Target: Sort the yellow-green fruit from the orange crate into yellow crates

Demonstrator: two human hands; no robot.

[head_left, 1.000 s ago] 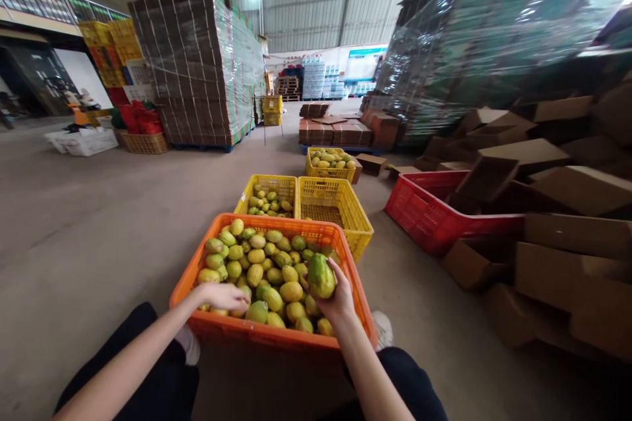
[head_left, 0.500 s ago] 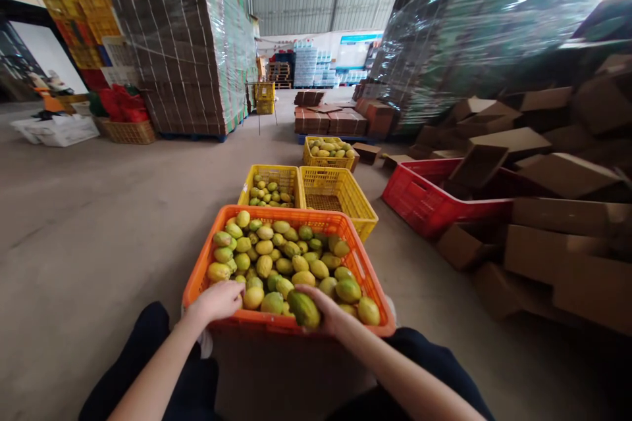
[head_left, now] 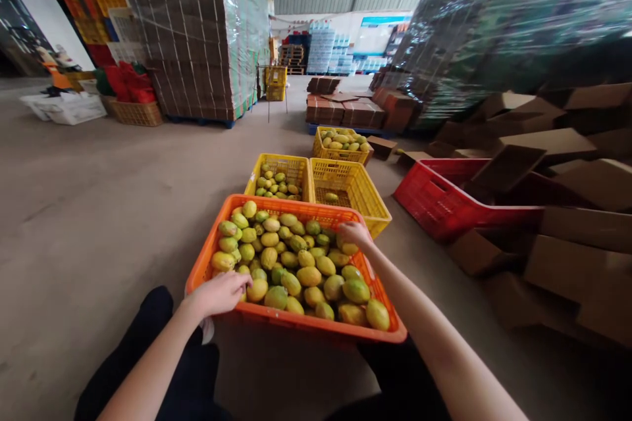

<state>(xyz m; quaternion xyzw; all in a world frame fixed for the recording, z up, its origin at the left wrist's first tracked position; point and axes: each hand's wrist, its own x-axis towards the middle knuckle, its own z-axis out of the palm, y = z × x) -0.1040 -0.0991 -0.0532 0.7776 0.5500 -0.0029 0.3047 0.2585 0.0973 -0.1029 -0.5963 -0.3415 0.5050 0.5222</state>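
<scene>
Dozens of yellow-green fruit (head_left: 309, 276) fill an orange crate (head_left: 306, 323) on a concrete floor (head_left: 123, 210), seen from above by a person whose dark-clad legs (head_left: 153, 355) spread either side of it. Two bare hands are at the crate. The left hand (head_left: 224, 291) is palm down at the near left corner, fingers loosely bent, its fingertips just beside a yellow fruit; whether they grip anything cannot be told. The right hand (head_left: 354, 235) reaches to the far right corner, its fingers curled in above the fruit there; the back of the hand hides whether it has hold of one.

Just beyond the orange crate, two yellow crates stand side by side. The left yellow crate (head_left: 289, 163) contains a layer of fruit; the right yellow crate (head_left: 372, 200) has a single fruit (head_left: 331, 197) visible on its base. Farther back is a third yellow crate (head_left: 340, 154), heaped with fruit. To the right, a red crate (head_left: 429, 204) stands among tumbled cardboard boxes (head_left: 567, 263). Tall wrapped stacks rise behind, one left (head_left: 178, 33) and one right (head_left: 494, 26).
</scene>
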